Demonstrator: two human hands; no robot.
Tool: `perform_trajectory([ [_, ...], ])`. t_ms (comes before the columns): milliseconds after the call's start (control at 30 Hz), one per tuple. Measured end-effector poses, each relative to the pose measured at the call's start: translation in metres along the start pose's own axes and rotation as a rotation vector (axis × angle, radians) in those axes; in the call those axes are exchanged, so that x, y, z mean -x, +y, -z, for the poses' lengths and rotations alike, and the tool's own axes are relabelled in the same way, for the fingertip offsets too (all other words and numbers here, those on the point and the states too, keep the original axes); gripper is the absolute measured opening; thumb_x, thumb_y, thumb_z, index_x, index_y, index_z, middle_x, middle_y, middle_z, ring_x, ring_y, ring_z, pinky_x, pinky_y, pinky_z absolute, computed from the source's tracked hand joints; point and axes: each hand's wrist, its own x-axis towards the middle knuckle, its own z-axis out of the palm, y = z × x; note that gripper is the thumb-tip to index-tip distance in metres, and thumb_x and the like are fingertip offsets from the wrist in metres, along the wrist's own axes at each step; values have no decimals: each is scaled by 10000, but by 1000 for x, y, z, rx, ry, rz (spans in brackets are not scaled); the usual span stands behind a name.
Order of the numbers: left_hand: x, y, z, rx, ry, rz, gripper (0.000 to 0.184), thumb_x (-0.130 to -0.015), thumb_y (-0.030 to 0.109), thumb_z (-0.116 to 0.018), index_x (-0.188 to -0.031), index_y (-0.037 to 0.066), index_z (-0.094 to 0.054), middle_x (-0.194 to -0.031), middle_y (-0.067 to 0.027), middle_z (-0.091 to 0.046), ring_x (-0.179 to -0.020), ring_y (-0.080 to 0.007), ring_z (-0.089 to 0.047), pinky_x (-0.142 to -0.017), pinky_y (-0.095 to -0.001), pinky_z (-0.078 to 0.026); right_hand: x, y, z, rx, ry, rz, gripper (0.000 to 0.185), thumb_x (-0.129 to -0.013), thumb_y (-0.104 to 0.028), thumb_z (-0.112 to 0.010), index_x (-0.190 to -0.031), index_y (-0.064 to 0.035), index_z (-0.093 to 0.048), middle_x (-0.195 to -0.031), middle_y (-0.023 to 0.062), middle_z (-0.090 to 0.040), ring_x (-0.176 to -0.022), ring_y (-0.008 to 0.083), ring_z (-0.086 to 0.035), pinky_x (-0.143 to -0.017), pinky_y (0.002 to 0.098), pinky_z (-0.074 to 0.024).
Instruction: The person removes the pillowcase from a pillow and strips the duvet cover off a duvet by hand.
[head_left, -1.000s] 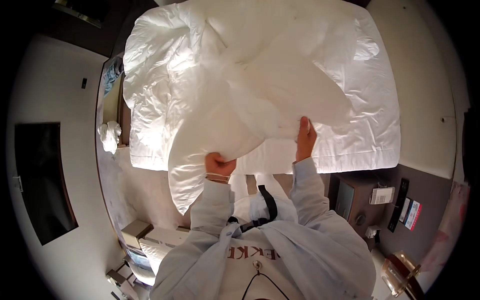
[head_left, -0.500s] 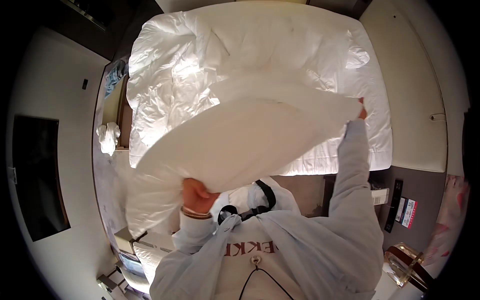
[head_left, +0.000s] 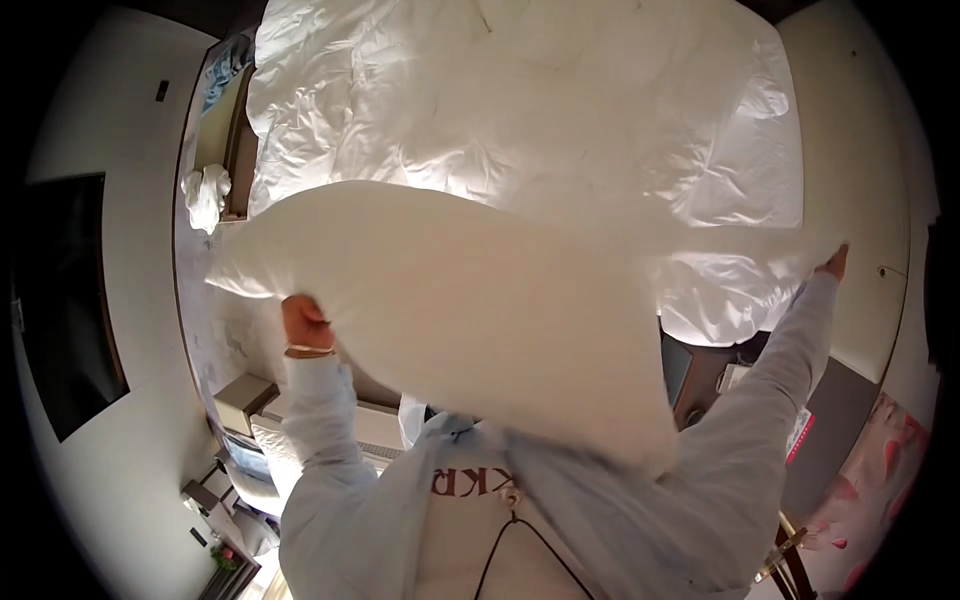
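Observation:
A white duvet (head_left: 470,290) billows in the air in front of my body, bulging upward and hiding part of the bed edge behind it. My left hand (head_left: 308,322) is closed on its near left edge, with a thin band around the wrist. Far to the right, my right hand (head_left: 836,262) grips the stretched-out right end, beside the headboard; its fingers are partly blurred. Beyond lies the bed (head_left: 732,180), covered in rumpled white bedding. Whether the lifted fabric is joined to that bedding I cannot tell.
A pale padded headboard (head_left: 850,170) stands at the right, near a dark bedside surface (head_left: 825,425). On the left wall hangs a television (head_left: 68,300). A bench (head_left: 240,150) with crumpled white cloth (head_left: 207,195) sits by the bed's left side. A patterned pink panel (head_left: 875,490) is at lower right.
Both hands have moved apart and up, left hand to the left and right hand to the right. The duvet has spread wider and now covers more of my torso. The view has shifted nearer the bed.

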Motion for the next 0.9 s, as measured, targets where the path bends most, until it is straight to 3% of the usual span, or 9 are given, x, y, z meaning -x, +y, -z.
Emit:
perform_trajectory([
  [100, -2, -32, -48, 75, -174, 107, 208, -532, -2, -404, -400, 117, -297, -458, -43, -403, -490, -190, -449, -538, -294, -433, 96, -32, -122, 304, -101, 280, 508, -868, -395, -430, -1169, 13, -437, -1181, 85, -480, -1042, 203, -492, -902, 289, -379],
  [333, -41, -15, -52, -18, -626, 40, 168, -527, -31, -392, -390, 66, -383, -513, -111, -505, -592, -239, -538, -610, -325, -464, 284, -90, -214, 80, -380, 181, 435, -886, -377, -404, -1130, -22, -466, -1081, 46, -538, -950, 154, -529, -821, 283, -419],
  [467, -77, -5, -42, -37, -412, -307, 200, -574, -22, -451, -427, 76, -357, -443, -47, -403, -419, -155, -394, -436, -286, -362, 367, -94, -223, 17, -515, 268, 360, -897, -364, -385, -1066, -68, -500, -992, 28, -570, -875, 145, -552, -775, 300, -443],
  [533, -118, -10, -13, -488, -121, -473, 15, -636, 11, -484, -622, 16, -480, -500, -63, -461, -456, -158, -443, -418, -298, -380, 413, -94, -229, 13, -574, 299, 357, -897, -367, -385, -1056, -70, -502, -980, 28, -570, -876, 145, -553, -769, 298, -444],
  [633, -198, -37, 91, -456, -100, -69, 281, -670, 28, -544, -942, -11, -485, -622, -93, -514, -544, -205, -535, -460, -297, -453, 487, -80, -246, -2, -592, 300, 338, -893, -361, -395, -996, -55, -494, -909, 33, -540, -827, 135, -536, -713, 287, -450],
  [667, -162, -28, 99, -123, -56, 139, 336, -680, 28, -553, -1004, -11, -471, -674, -101, -527, -586, -222, -563, -501, -295, -482, 518, -72, -263, -21, -640, 295, 338, -893, -361, -395, -996, -55, -494, -909, 33, -540, -827, 135, -536, -713, 287, -450],
  [833, -94, 30, 192, -42, -178, 233, 349, -707, -28, -547, -1043, 5, -457, -828, -111, -546, -731, -239, -595, -624, -302, -510, 629, 4, -350, 259, -924, 327, 293, -870, -287, -454, -1008, -39, -527, -912, 32, -541, -827, 120, -513, -724, 261, -436],
  [867, -88, 45, 213, -12, -153, 219, 349, -707, -28, -547, -1043, 5, -457, -828, -111, -546, -731, -239, -595, -624, -302, -510, 691, 22, -394, 286, -575, 414, 175, -859, -197, -475, -831, -27, -505, -788, 25, -507, -732, 103, -487, -661, 233, -413],
  [900, -82, 59, 232, -46, -196, 118, 373, -705, -25, -563, -1060, 9, -452, -829, -110, -547, -728, -234, -595, -632, -303, -511, 705, 51, -411, 316, -606, 505, 150, -837, -144, -515, -892, -5, -536, -828, 30, -528, -766, 98, -476, -698, 218, -401],
])
